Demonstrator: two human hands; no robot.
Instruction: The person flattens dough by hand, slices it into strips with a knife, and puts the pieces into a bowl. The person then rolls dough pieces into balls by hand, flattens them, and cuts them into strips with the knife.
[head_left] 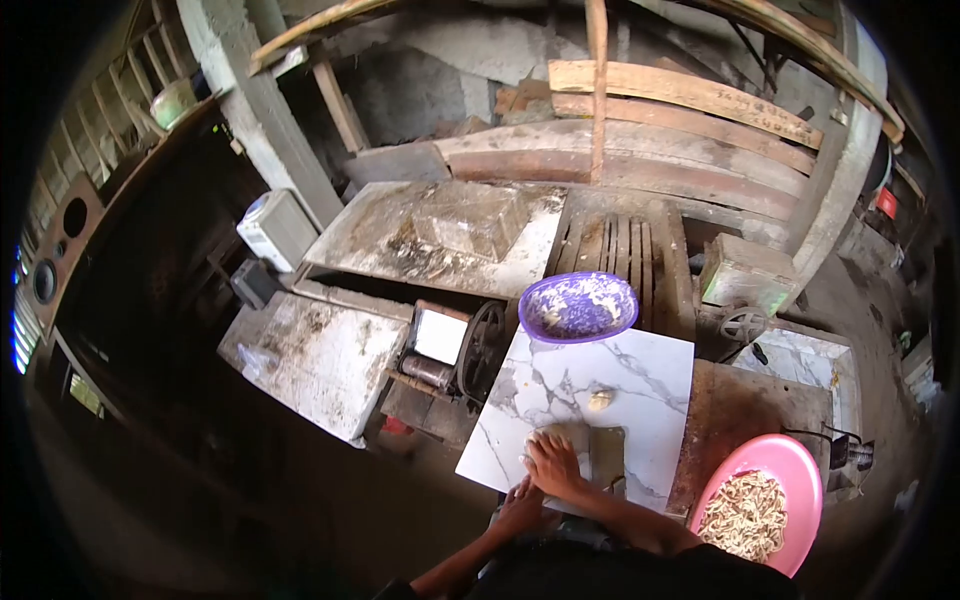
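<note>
My right hand [553,465] reaches across a marble-patterned board [540,380], its fingers bent and pressed down near the front edge. What lies under those fingers is mostly hidden. Just below it, my left hand [519,506] touches the right hand near the wrist, and its fingers are too small to read. Right of the hands lies a flat, dull rectangular blade-like piece [607,455]. A small pale lump, like dough [600,400], rests on the board beyond them. At the far edge stands a purple basin [578,335] smeared with pale residue.
A pink basin [808,490] of short pale strips [742,518] stands at the right. Left of the board is a roller machine with a wheel [482,350]. Dirty white slabs [310,360] lie farther left, and a concrete post [262,110] rises behind.
</note>
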